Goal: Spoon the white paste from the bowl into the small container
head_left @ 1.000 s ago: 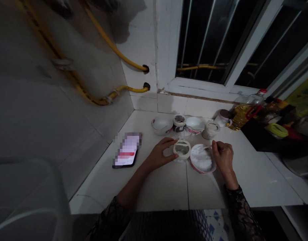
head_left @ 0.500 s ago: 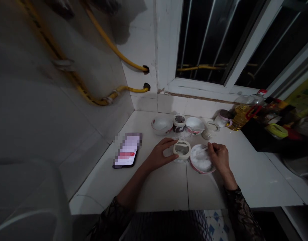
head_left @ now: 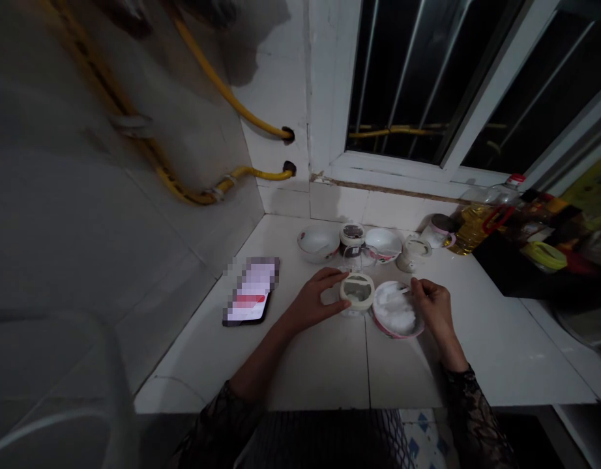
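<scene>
Two hands work over a white counter (head_left: 320, 374), apart from each other. The left hand (head_left: 316, 299) has its thumb and fingers spread around the left side of a small jar (head_left: 356, 293), touching its pale rim. The jar stands upright with its clear lid (head_left: 352, 258) up at the back. I can see into its top, but I can't tell how full it is.

Just to the right of the jar is a bowl (head_left: 403, 336) with a pink edge. It has a heap of white stuff (head_left: 397, 314) in it. The right hand (head_left: 432, 306) pinches a thin white spoon (head_left: 404, 291) over this bowl, with its fingers closed on the handle. The spoon's tip is hard to see against the white.

Behind the jar, a dark jar (head_left: 352, 240) stands between two more bowls. To the right of them are another jar (head_left: 415, 253) with its lid down and a mug (head_left: 438, 232). A phone (head_left: 251, 291) with a lit screen lies on the counter, left of the left hand.
</scene>
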Tool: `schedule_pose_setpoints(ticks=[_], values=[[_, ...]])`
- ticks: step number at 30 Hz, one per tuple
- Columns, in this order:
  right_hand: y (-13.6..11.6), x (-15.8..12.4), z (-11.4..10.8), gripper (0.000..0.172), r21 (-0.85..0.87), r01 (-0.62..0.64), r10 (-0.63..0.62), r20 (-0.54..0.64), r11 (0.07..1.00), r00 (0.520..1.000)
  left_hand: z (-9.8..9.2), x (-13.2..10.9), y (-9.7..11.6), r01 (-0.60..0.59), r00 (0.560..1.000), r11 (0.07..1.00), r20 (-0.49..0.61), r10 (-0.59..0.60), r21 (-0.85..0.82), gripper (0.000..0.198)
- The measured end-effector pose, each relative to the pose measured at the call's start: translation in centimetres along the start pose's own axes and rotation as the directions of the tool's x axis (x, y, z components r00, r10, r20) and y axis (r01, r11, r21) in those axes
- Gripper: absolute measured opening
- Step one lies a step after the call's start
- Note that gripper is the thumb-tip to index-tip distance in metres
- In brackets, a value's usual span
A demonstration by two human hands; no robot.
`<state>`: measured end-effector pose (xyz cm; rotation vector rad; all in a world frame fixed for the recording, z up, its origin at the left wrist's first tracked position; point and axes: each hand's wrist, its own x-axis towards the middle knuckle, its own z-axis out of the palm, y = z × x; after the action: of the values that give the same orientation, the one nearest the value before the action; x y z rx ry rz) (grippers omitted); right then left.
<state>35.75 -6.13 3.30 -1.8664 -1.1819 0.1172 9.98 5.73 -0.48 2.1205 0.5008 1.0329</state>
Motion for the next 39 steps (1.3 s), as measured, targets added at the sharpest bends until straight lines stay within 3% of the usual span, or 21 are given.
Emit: schedule_pose_setpoints(ticks=[13, 17, 21, 25, 28, 31, 33, 35, 38, 39], values=[[0.1, 0.7, -0.8, 0.047, 0.204, -0.156, 0.172, -0.064, 0.967, 0.983, 0.1, 0.0, -0.1, 0.009, 1.0, 1.0, -0.001, -0.009, -0.008, 0.053], [-0.2, 0.9, -1.0, 0.048, 0.23, -0.115, 0.138, -0.088, 0.967, 0.986, 0.0, 0.0, 0.0, 0.005, 1.0, 1.0, 0.003, -0.005, -0.008, 0.052], [-2.1, 1.0, -1.2, 0.051, 0.253, -0.054, 0.085, -0.113, 0.966, 0.99, 0.0, 0.0, 0.0, 0.003, 1.0, 1.0, 0.001, -0.003, -0.001, 0.052], [-5.0, 0.5, -0.8, 0.048, 0.175, 0.105, -0.077, -0.162, 0.979, 0.984, 0.1, 0.0, -0.1, 0.008, 1.0, 1.0, -0.004, -0.008, -0.007, 0.052], [-6.7, -0.3, 0.2, 0.044, -0.053, 0.382, -0.385, -0.191, 0.923, 0.903, 0.1, 0.0, -0.1, 0.01, 1.0, 1.0, 0.001, -0.01, -0.004, 0.053], [-7.5, -1.3, 1.2, 0.039, -0.263, 0.672, -0.698, -0.004, 0.692, 0.717, 0.0, 0.0, 0.0, 0.009, 1.0, 1.0, 0.01, -0.009, 0.002, 0.053], [-7.5, -1.6, 1.3, 0.034, -0.318, 0.751, -0.773, 0.081, 0.579, 0.63, 0.0, 0.1, 0.0, 0.008, 1.0, 1.0, 0.012, -0.008, -0.001, 0.053], [-6.8, -1.5, 0.7, 0.032, -0.351, 0.719, -0.761, 0.027, 0.6, 0.648, -0.1, 0.1, 0.1, 0.005, 1.0, 1.0, 0.01, -0.005, -0.009, 0.053], [-5.0, -0.6, -1.1, 0.035, -0.357, 0.597, -0.666, -0.103, 0.718, 0.739, 0.0, 0.1, 0.1, 0.003, 1.0, 1.0, 0.01, -0.003, -0.014, 0.053], [-4.2, -0.2, -1.8, 0.036, -0.36, 0.571, -0.637, -0.089, 0.737, 0.766, 0.0, 0.1, 0.0, 0.005, 1.0, 1.0, 0.009, -0.005, -0.012, 0.053]])
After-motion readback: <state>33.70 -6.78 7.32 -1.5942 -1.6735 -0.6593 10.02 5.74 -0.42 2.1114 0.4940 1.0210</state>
